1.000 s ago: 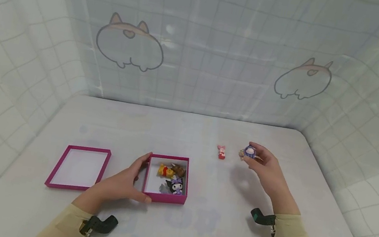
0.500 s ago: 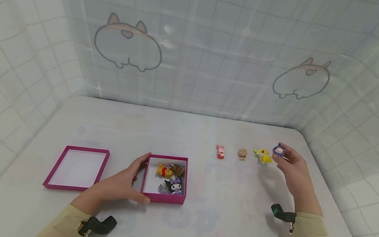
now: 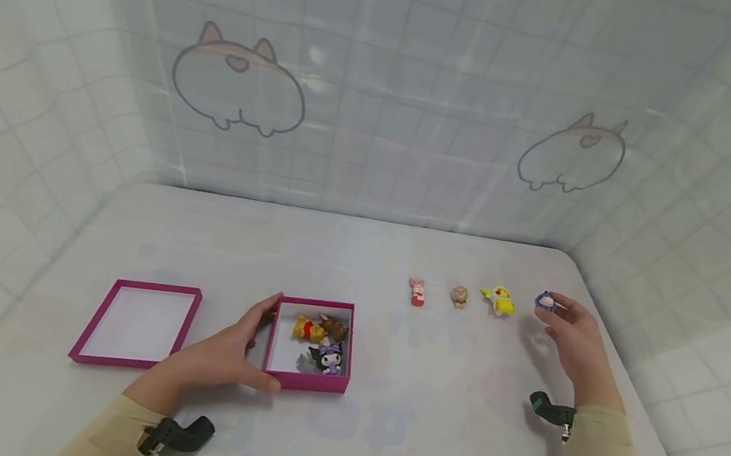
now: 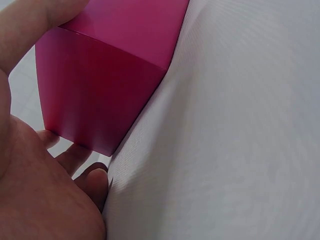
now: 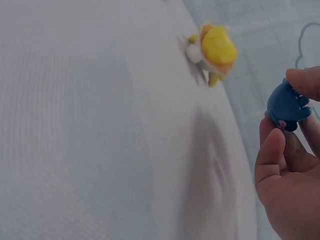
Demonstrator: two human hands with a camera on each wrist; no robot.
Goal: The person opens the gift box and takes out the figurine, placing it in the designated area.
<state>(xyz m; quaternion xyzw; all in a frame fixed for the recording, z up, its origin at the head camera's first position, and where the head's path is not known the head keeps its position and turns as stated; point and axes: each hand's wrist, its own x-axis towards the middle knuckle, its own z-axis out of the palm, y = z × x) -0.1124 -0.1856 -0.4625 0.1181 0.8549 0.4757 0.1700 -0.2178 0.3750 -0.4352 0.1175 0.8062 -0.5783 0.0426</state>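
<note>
Magenta box (image 3: 312, 383), stiff card by the look of it: sharp corners, flat walls, white inside. Left hand (image 3: 229, 351) grasps its left end, thumb on the near wall, fingers round to the far side; probably just steadying it.

Right hand (image 3: 577, 339) has a blue figurine (image 3: 546, 301) pinched between thumb and fingertips, at the right end of a row. Can't tell which character; smooth, rounded body, paler front. Fingertip pinch makes sense, it's tiny.

Rest of the row, going left: yellow Pikachu figurine (image 3: 501, 302), tan lion-like figurine (image 3: 459, 297), pink Piglet figurine (image 3: 417, 293). None touching; I'd read the gaps as deliberate, room to get fingers round each.

Inside the box: Winnie-the-Pooh figurine (image 3: 307, 329), brown figurine (image 3: 335, 328), black-and-purple Kuromi figurine (image 3: 329, 360), bunched towards the right. All look like moulded plastic.

Shallow magenta lid (image 3: 187, 323) lies left, white inside up, likely parked there for clearance. White tablecloth (image 3: 429, 451), fine weave up close.
</note>
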